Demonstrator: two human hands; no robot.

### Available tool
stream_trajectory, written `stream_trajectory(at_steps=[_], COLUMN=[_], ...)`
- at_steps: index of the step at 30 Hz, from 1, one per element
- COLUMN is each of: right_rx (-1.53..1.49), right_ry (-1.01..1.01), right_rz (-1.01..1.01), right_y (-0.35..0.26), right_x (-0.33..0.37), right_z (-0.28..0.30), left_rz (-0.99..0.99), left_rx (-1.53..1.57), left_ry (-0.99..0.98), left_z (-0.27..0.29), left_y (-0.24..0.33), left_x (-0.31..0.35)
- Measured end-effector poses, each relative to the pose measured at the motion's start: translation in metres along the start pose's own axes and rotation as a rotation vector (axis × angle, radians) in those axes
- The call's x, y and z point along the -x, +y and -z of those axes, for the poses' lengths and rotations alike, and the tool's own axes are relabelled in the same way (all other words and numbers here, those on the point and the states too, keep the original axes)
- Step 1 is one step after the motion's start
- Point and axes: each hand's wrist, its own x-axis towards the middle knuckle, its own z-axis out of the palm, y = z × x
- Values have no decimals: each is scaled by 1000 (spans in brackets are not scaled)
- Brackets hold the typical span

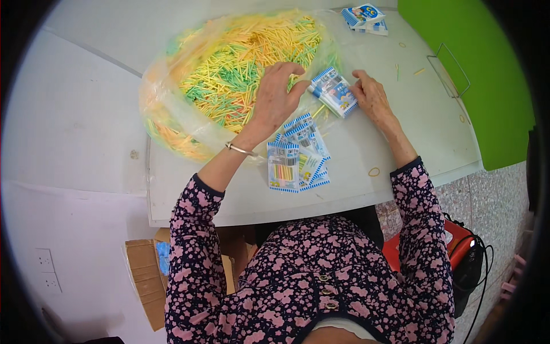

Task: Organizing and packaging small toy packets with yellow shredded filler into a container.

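Note:
A small stack of blue-and-white packets lies tilted on the table between my hands. My left hand is at its left end, over the edge of the plastic bag, with thumb and forefinger apart and the thumb tip close to the stack. On the other side, my right hand has its thumb at the stack's right edge and its fingers bent and apart from the thumb. Several more packets lie in an overlapping pile nearer me, with coloured sticks showing through clear windows. The large clear bag holds many thin sticks in yellow, green and orange.
More packets sit at the far right of the white table. Rubber bands and a few loose sticks are scattered there. A green panel with a wire handle borders the right side. Below stands a cardboard box.

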Motion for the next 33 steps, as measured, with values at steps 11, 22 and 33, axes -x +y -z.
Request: stream_trajectory(at_steps=[11,22,33], right_rx=[27,-748,-352], right_ry=[35,-357,-431], right_rz=[-42,-174,-8], right_y=[1,-77,-103], right_x=[-7,-14,-18], right_z=[7,24,6], left_rz=[53,306,143], left_rx=[-13,450,179], left_ry=[-41,-251,37], left_z=[-24,4,21], left_y=[-8,-6,-9], left_x=[-11,-10,28])
